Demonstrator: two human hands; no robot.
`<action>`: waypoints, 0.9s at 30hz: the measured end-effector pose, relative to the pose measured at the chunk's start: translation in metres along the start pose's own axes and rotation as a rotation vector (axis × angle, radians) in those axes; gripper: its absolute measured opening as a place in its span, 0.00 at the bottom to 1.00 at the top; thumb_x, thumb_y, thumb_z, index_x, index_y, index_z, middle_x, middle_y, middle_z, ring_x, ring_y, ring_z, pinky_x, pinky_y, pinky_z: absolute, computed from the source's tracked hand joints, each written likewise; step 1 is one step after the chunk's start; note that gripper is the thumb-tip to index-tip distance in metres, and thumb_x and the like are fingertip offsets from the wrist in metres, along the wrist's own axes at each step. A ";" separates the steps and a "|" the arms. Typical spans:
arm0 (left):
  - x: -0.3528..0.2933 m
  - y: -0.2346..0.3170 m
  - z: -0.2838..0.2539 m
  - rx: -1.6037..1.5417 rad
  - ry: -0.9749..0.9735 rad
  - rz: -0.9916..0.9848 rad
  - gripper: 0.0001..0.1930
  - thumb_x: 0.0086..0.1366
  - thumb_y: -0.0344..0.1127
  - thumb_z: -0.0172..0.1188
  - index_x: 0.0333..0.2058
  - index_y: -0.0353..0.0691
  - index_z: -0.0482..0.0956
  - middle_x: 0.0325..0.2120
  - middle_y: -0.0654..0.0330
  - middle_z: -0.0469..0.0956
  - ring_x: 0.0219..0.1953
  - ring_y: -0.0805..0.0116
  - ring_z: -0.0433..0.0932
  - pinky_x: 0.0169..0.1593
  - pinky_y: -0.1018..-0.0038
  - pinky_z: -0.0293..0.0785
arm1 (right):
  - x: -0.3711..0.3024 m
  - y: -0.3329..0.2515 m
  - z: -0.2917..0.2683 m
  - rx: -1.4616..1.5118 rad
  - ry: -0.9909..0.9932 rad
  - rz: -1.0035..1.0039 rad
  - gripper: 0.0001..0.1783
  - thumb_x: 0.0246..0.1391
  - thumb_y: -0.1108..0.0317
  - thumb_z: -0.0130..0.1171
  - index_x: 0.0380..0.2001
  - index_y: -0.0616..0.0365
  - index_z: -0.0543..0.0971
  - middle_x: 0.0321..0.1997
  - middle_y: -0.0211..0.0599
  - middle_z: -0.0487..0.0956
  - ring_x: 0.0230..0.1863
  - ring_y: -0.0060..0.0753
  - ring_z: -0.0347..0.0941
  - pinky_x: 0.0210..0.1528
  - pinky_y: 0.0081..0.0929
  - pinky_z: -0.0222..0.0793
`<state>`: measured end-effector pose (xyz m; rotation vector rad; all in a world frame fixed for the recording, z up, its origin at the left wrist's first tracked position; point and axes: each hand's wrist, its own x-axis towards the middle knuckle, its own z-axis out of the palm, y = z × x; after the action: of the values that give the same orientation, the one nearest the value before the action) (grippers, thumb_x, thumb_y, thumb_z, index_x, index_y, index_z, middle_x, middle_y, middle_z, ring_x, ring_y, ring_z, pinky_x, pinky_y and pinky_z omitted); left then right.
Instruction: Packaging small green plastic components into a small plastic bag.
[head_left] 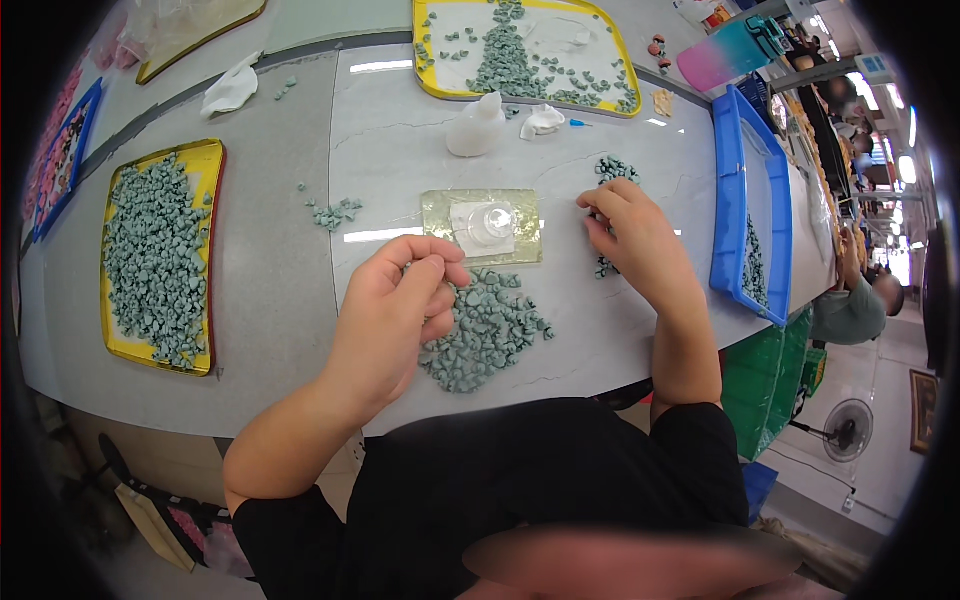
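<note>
My left hand (pixel 395 305) is closed in a pinch above the left edge of a heap of small grey-green pieces (pixel 485 330). What its fingertips hold, if anything, is too small to make out. My right hand (pixel 632 232) has its fingers curled together over a smaller cluster of similar grey-green pieces (pixel 617 167), partly hidden under it. Between the hands lies a yellowish clear slab (pixel 434 218) bearing a white sheet (pixel 463 240) and a small clear round dish (pixel 488 224).
Yellow-rimmed trays of grey-green pieces stand at the left (pixel 216 200) and the back (pixel 424 80). A white squeeze bottle (pixel 475 127), crumpled tissue (pixel 542 121) and a blue-tipped needle (pixel 580 123) sit behind the slab. At right are a blue bin (pixel 728 200) and a drink bottle (pixel 725 57).
</note>
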<state>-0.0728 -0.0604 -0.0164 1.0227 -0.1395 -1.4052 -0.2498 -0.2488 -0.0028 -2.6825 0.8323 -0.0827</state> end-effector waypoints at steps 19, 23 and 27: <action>-0.007 -0.009 0.012 0.052 -0.144 -0.078 0.11 0.66 0.34 0.52 0.41 0.33 0.73 0.25 0.65 0.69 0.18 0.84 0.58 0.20 0.86 0.53 | -0.015 -0.052 0.014 0.455 0.287 -0.568 0.16 0.35 0.82 0.66 0.34 0.62 0.80 0.31 0.38 0.78 0.29 0.32 0.74 0.29 0.21 0.71; -0.009 -0.006 0.011 0.203 -0.120 -0.012 0.10 0.65 0.33 0.54 0.41 0.32 0.74 0.24 0.65 0.69 0.18 0.84 0.58 0.20 0.85 0.52 | -0.014 -0.056 0.013 0.391 0.314 -0.631 0.16 0.34 0.83 0.66 0.32 0.64 0.80 0.30 0.39 0.78 0.28 0.33 0.75 0.28 0.23 0.71; -0.010 0.001 0.013 0.256 -0.067 -0.003 0.10 0.65 0.32 0.54 0.41 0.32 0.75 0.23 0.66 0.68 0.18 0.84 0.57 0.20 0.85 0.52 | -0.013 -0.053 0.013 0.341 0.340 -0.624 0.15 0.33 0.83 0.65 0.31 0.65 0.79 0.29 0.41 0.78 0.28 0.35 0.76 0.28 0.24 0.72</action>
<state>-0.0827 -0.0581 -0.0036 1.1853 -0.3756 -1.4498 -0.2304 -0.1966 0.0027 -2.5186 0.0159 -0.7662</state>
